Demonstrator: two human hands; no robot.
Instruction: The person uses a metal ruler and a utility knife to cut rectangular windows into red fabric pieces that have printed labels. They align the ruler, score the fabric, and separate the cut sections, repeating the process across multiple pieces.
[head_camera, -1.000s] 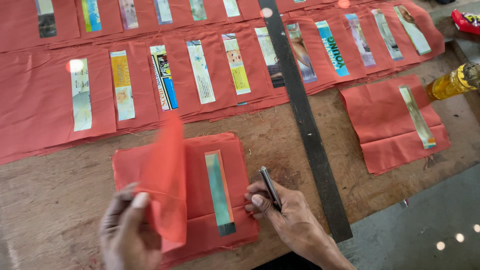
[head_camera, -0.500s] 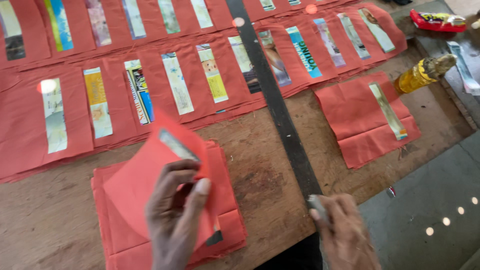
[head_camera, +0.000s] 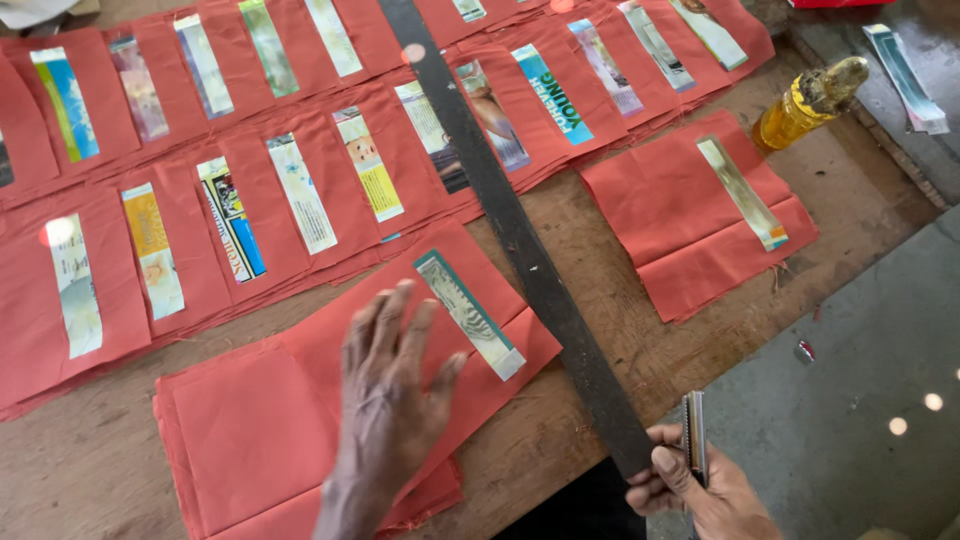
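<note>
Now that the lifted red cloth square (head_camera: 440, 330) lies flat, the left hand (head_camera: 395, 395) spreads wide on it, while the right hand (head_camera: 700, 485), at four o'clock, grips a slim metal tool (head_camera: 693, 435).

Red cloth piece (head_camera: 330, 360) flat, tilted atop stack (head_camera: 240, 450).

Left hand (head_camera: 390, 400): flat, fingers spread, pressing a red cloth piece (head_camera: 440, 330) with a printed paper strip (head_camera: 470, 315) just right of the fingertips; stack of red cloth (head_camera: 240, 440) under and left of it. Right hand (head_camera: 700, 480): closed around a small metal tool (head_camera: 694, 435), thumb touching the near end of a long dark ruler (head_camera: 520, 240). Yellow bottle (head_camera: 805, 105): far beyond the right hand
</note>
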